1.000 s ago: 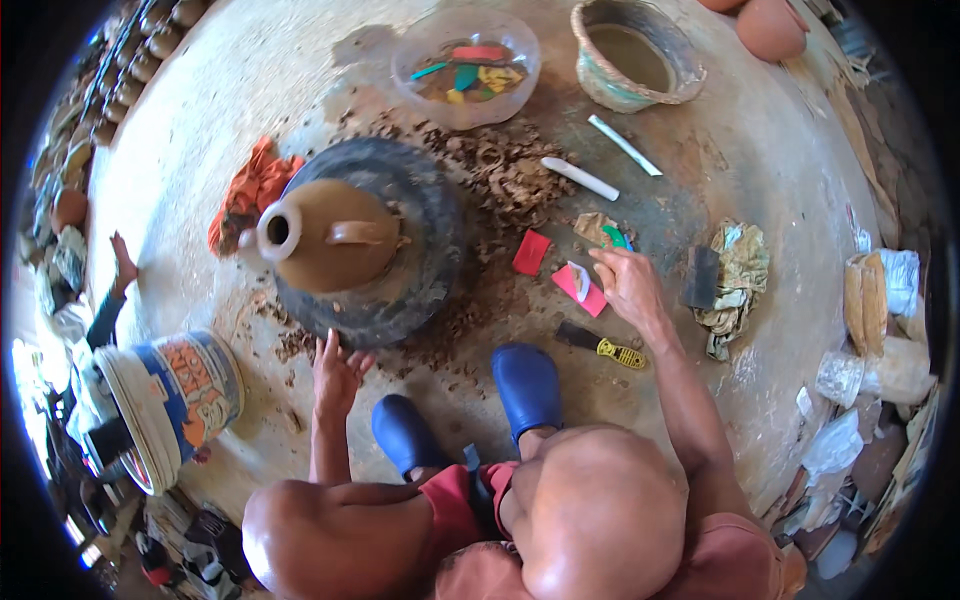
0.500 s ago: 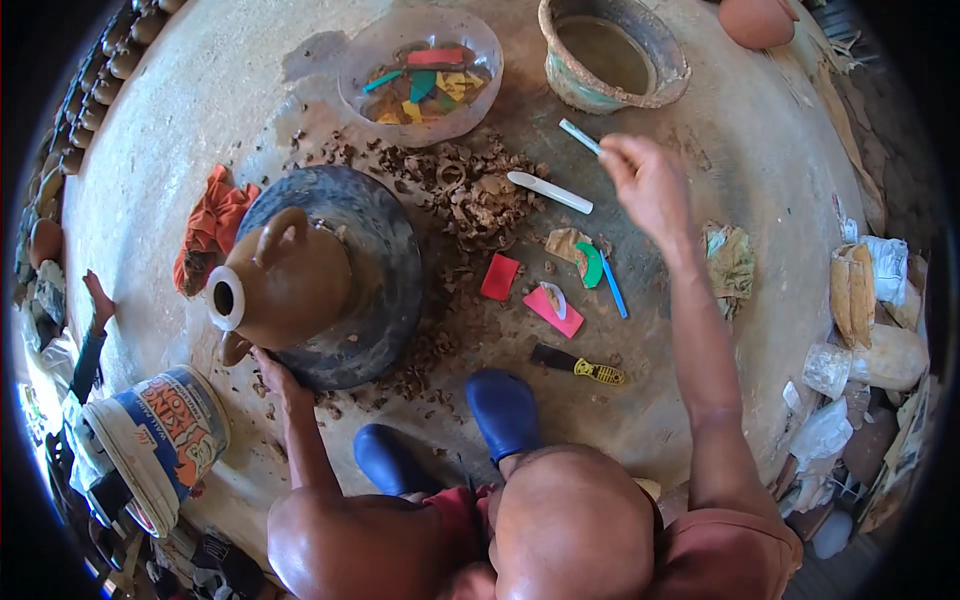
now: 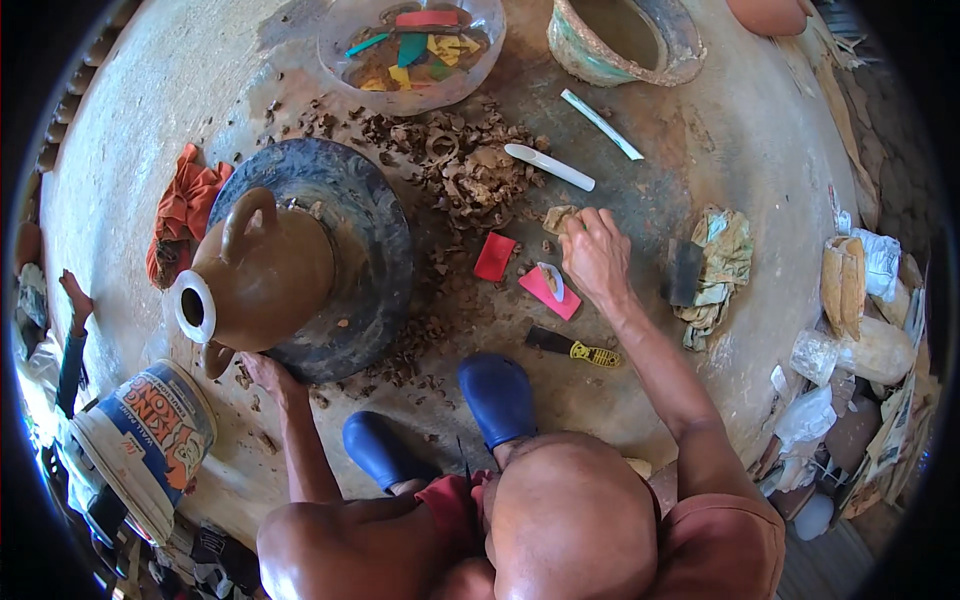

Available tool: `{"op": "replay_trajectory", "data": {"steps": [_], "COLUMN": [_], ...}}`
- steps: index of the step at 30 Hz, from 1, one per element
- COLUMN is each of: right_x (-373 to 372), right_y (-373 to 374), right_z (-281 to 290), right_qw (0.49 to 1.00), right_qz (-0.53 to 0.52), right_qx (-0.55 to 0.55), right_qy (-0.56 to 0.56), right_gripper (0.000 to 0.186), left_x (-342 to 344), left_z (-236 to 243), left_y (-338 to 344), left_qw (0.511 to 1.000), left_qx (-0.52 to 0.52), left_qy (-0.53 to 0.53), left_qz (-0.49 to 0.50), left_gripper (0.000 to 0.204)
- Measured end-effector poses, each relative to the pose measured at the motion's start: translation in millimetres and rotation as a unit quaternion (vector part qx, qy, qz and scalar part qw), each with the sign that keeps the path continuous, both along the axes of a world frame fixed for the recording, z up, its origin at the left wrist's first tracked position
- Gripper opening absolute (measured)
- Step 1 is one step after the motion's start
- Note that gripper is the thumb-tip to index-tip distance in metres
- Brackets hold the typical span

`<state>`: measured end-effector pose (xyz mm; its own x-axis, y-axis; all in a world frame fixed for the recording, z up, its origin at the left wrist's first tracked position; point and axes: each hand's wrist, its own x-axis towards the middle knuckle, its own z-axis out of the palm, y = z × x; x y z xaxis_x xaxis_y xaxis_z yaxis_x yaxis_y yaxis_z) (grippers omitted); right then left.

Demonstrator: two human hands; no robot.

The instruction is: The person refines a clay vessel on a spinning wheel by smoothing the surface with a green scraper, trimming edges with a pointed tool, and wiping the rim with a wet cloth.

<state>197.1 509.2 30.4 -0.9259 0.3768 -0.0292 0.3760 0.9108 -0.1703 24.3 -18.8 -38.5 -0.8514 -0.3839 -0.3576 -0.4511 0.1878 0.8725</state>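
A brown clay jug with two handles lies tilted on a dark round turntable, its pale-rimmed mouth facing left. My left hand touches the turntable's near edge, fingers stretched out beneath the jug's lower handle. Above the floor at centre right, my right hand has its fingers bent down and drawn together beside a tan scrap. Whatever is under those fingertips is hidden. Close by lie a red square, a pink piece with a white oval on it, and a black-and-yellow scraper.
A white tube and a thin pale stick lie beyond my right hand. Clay shavings spread beside the turntable. A clear basin, a water tub, an orange cloth, a crumpled cloth and a paint bucket stand around.
My right hand has let go of the thin pale stick, now on the floor, and come nearer. It now covers where the green crescent and blue stick lay. My left hand stays at the turntable.
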Motion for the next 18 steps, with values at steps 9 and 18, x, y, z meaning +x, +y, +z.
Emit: {"op": "replay_trajectory", "data": {"steps": [9,18], "right_x": [-6,-18], "right_y": [21,18], "right_z": [-5,-10], "right_qw": [0.999,0.992], "right_qz": [0.020,0.083], "right_qx": [0.045,0.074], "right_qy": [-0.003,0.054], "right_gripper": [0.010,0.012], "left_x": [2,6], "left_z": [-2,0], "left_y": [9,12], "left_qw": [0.991,0.988], "left_qx": [-0.126,-0.149], "left_qy": [0.038,0.051], "left_qz": [-0.029,-0.006], "left_gripper": [0.056,0.050]}}
